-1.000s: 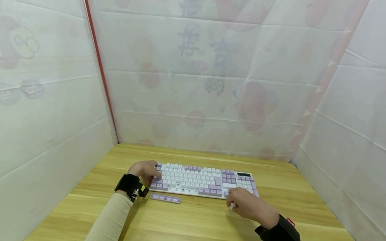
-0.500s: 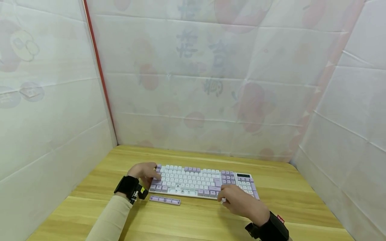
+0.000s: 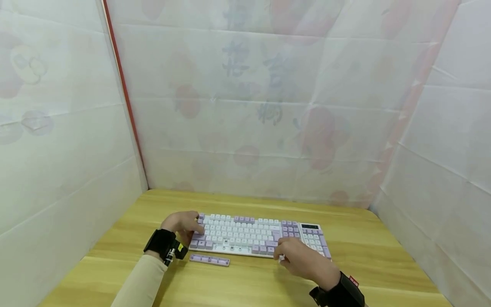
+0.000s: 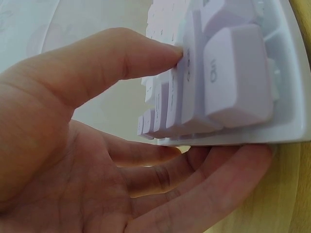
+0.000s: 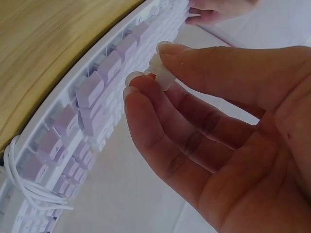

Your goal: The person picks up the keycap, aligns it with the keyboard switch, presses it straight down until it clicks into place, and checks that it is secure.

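A white and lilac keyboard (image 3: 245, 234) lies on the table. My left hand (image 3: 186, 224) grips its left end, the thumb on the lilac keys and the fingers along the underside edge in the left wrist view. Over the keyboard's front edge, right of its middle, my right hand (image 3: 299, 259) pinches a small white keycap (image 5: 165, 77) between thumb and fingertips. A long lilac spacebar keycap (image 3: 209, 260) lies hollow side up in front of the keyboard. In the bottom row a bare strip (image 3: 234, 249) shows switches, and one more uncovered switch (image 3: 226, 241) sits just above.
White cord loops (image 5: 29, 187) cross the keyboard's edge in the right wrist view. The wooden table (image 3: 230, 290) is closed in by pale printed sheets (image 3: 245, 128) at the back and both sides.
My right hand has moved left along the keyboard's front edge with the white keycap. My left hand keeps its grip, and the head view has tilted up slightly.
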Demonstrator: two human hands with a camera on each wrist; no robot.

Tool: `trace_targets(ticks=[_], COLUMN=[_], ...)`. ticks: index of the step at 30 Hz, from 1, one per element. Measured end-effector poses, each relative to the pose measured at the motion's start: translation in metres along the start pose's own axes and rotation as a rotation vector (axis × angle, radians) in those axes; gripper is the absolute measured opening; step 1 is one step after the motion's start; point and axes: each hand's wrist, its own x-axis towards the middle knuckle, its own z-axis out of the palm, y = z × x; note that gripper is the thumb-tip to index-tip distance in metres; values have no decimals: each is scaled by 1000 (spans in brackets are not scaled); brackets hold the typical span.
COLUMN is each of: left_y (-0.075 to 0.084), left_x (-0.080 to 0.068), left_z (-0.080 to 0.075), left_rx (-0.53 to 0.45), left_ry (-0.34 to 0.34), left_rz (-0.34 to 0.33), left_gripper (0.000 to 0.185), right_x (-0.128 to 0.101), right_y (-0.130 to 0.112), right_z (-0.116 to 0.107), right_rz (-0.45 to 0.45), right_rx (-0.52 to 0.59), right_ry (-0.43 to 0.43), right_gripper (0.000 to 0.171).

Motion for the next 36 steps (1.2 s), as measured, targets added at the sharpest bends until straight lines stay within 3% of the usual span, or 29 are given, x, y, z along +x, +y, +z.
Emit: trace_targets(ticks=[7, 14, 22, 36], left_y=[-1, -5, -5, -4], left_x=[-1, -4, -2, 0], left_z=[2, 2, 1, 1], left_rx=[13, 15, 16, -6], left_ry=[-6, 1, 3, -4], left_rz=[9, -4, 22, 3], left_gripper=[52, 68, 73, 67], right_x=[-1, 0, 3, 9], right_y=[-2, -2, -2, -5], right_z=[1, 2, 2, 1], right_rz=[-8, -21, 8, 10], right_rx=[-11, -21, -11, -24], right_ry=[14, 1, 18, 69], right_gripper=[21, 21, 21, 19])
